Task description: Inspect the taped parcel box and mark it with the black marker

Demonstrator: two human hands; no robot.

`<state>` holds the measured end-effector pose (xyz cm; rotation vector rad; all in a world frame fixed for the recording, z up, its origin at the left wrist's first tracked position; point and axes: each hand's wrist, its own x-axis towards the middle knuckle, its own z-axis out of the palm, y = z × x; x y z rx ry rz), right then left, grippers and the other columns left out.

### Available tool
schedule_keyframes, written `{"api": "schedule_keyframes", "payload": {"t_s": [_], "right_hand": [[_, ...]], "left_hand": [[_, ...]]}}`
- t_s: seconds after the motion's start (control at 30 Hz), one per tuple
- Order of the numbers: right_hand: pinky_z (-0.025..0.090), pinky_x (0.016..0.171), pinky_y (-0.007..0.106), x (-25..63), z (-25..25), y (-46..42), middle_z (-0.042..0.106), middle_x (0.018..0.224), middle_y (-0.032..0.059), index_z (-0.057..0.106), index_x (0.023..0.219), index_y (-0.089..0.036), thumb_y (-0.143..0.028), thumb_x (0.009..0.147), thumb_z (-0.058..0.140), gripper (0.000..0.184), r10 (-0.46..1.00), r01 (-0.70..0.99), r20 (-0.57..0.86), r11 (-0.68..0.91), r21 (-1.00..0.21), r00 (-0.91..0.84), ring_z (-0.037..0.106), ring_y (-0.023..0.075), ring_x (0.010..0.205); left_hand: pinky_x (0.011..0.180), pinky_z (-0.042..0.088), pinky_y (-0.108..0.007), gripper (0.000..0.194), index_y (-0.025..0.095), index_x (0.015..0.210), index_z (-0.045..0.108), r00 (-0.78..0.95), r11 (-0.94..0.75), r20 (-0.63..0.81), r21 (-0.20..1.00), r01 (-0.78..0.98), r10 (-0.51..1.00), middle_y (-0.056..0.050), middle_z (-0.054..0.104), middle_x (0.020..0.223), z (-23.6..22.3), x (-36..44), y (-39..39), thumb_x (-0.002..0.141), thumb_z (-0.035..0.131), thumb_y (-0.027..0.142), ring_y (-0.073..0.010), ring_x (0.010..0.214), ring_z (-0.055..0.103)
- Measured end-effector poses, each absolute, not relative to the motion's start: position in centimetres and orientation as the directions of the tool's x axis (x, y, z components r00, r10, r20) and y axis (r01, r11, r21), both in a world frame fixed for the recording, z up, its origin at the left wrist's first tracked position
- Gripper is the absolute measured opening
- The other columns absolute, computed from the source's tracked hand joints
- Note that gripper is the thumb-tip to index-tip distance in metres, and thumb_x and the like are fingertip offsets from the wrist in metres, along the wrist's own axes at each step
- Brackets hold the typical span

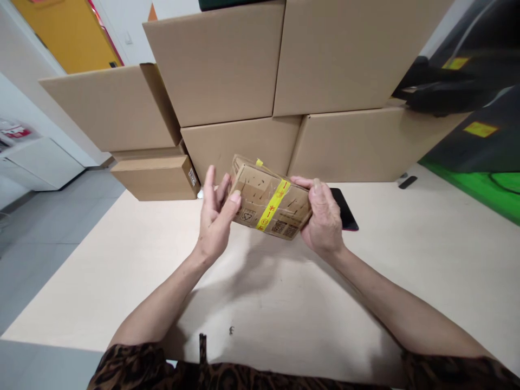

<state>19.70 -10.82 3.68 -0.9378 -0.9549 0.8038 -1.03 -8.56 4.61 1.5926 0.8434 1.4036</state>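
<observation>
Between my two hands, a small brown cardboard box (258,189) is held tilted above the table. Yellow tape with red print runs across it, and dark printed marks show on its face. My left hand (217,219) has its thumb on the box's left edge, with some fingers raised and the rest behind the box. My right hand (323,216) grips the right end, thumb along the side and fingers reaching behind. A dark flat device, like a tablet (344,210), lies on the table just beyond my right hand.
Large cardboard boxes (231,65) stand stacked along the back of the pale table (101,260). A smaller carton (156,179) sits at the back left. At the right are a small black object (408,182), a green surface (467,189) and dark items with yellow labels.
</observation>
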Motion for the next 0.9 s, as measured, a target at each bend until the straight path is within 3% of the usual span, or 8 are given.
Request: {"api": "schedule_keyframes", "payload": {"t_s": [0.17,0.3,0.43,0.6,0.67,0.73,0.83,0.9], "right_hand": [[0.052,0.119,0.052,18.8,4.7,-11.7,0.072,0.144,0.0054,0.068,0.124,-0.033,-0.07,0.096,0.06,0.047,0.976,-0.358,0.15,0.198,-0.913,0.157,0.06,0.0304,0.146],[0.048,0.124,0.049,17.6,2.8,-12.5,0.068,0.155,0.0033,0.064,0.142,-0.034,-0.067,0.102,0.058,0.052,0.977,-0.354,0.157,0.097,-0.93,-0.145,0.052,0.0274,0.156],[0.038,0.132,0.044,17.4,0.5,-12.8,0.063,0.161,0.0028,0.062,0.148,-0.033,-0.065,0.105,0.057,0.054,0.957,-0.305,0.16,0.081,-0.949,-0.244,0.051,0.0245,0.156],[0.05,0.122,0.051,17.6,0.4,-12.8,0.068,0.154,0.0049,0.063,0.144,-0.033,-0.066,0.103,0.061,0.052,0.961,-0.293,0.085,0.004,-0.956,-0.264,0.057,0.0279,0.149],[0.055,0.115,0.053,17.5,0.9,-12.6,0.071,0.149,0.0062,0.066,0.139,-0.033,-0.067,0.1,0.063,0.052,0.966,-0.357,0.047,-0.049,-0.933,-0.256,0.06,0.0296,0.147],[0.059,0.11,0.054,17.5,1.4,-12.2,0.073,0.147,0.0067,0.066,0.137,-0.033,-0.067,0.099,0.062,0.052,0.969,-0.426,0.009,-0.1,-0.899,-0.246,0.062,0.0305,0.144],[0.061,0.106,0.054,17.7,1.9,-11.6,0.075,0.143,0.0054,0.066,0.138,-0.035,-0.065,0.099,0.06,0.05,0.973,-0.447,-0.028,-0.13,-0.885,-0.228,0.065,0.0297,0.14],[0.061,0.104,0.053,17.9,2.0,-11.2,0.076,0.14,0.005,0.065,0.138,-0.035,-0.065,0.1,0.056,0.049,0.975,-0.427,-0.034,-0.128,-0.895,-0.222,0.066,0.029,0.138]], "left_hand": [[0.141,0.025,-0.057,0.078,0.05,0.163,0.028,0.083,-0.734,0.731,0.666,0.13,0.678,0.002,0.025,0.183,5.3,-1.5,-8.0,0.098,0.067,0.068,-0.0329,0.174,0.015],[0.14,0.022,-0.061,0.068,0.047,0.164,0.038,0.116,-0.812,0.811,0.544,0.21,0.573,0.005,0.015,0.186,5.6,-1.2,-8.0,0.102,0.062,0.064,-0.0374,0.175,0.006],[0.134,0.034,-0.064,0.058,0.041,0.158,0.053,0.169,-0.825,0.825,0.478,0.303,0.54,-0.005,0.033,0.179,5.0,-1.7,-7.0,0.105,0.058,0.063,-0.0386,0.169,0.029],[0.119,0.054,-0.05,0.041,0.033,0.131,0.075,0.081,-0.757,0.815,0.491,0.432,0.574,-0.008,0.063,0.139,5.0,-2.9,-6.2,0.1,0.07,0.059,-0.0273,0.138,0.063],[0.119,0.054,-0.051,0.05,0.033,0.143,0.069,0.241,-0.759,0.75,0.483,0.437,0.616,-0.009,0.065,0.14,5.3,-3.3,-6.3,0.104,0.06,0.063,-0.0273,0.136,0.065],[0.123,0.051,-0.055,0.069,0.033,0.162,0.049,0.414,-0.778,0.661,0.488,0.397,0.626,-0.013,0.06,0.156,5.3,-3.4,-6.4,0.104,0.054,0.07,-0.0319,0.146,0.059],[0.129,0.043,-0.062,0.103,0.03,0.173,0.024,0.575,-0.827,0.596,0.427,0.365,0.561,-0.02,0.042,0.173,4.8,-3.0,-6.4,0.092,0.067,0.077,-0.0412,0.162,0.042],[0.131,0.038,-0.066,0.111,0.031,0.173,0.022,0.62,-0.854,0.587,0.351,0.384,0.52,-0.021,0.036,0.175,4.2,-2.8,-6.2,0.086,0.074,0.078,-0.0443,0.165,0.034]]}}
